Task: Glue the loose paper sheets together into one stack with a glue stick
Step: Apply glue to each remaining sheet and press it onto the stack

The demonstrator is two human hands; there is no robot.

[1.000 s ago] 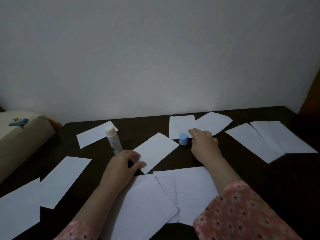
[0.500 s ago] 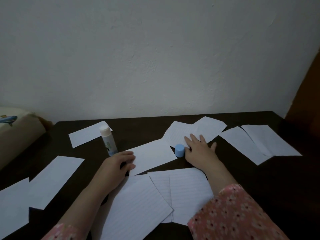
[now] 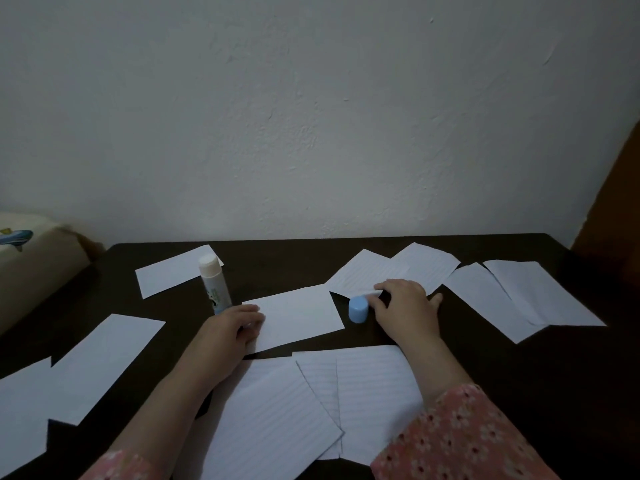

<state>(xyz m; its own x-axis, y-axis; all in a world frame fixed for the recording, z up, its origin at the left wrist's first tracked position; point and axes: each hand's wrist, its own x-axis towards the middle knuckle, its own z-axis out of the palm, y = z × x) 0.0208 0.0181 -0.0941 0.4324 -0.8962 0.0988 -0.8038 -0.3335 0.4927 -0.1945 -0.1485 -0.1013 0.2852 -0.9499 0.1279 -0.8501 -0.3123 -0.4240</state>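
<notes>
Paper is shifting under the right hand [image 3: 403, 306]: fingers curled on a lined sheet [image 3: 360, 275], dragging it nearer than half a second ago, beside the blue cap [image 3: 357, 309]. That sheet is likely joining the stack next. Left hand [image 3: 232, 327] is resting flat on the middle sheet [image 3: 298, 317], grasping nothing, as before. Uncapped glue stick [image 3: 214, 284] is standing untouched just beyond it; other sheets are lying scattered, unglued, on the table [image 3: 284, 261].
</notes>
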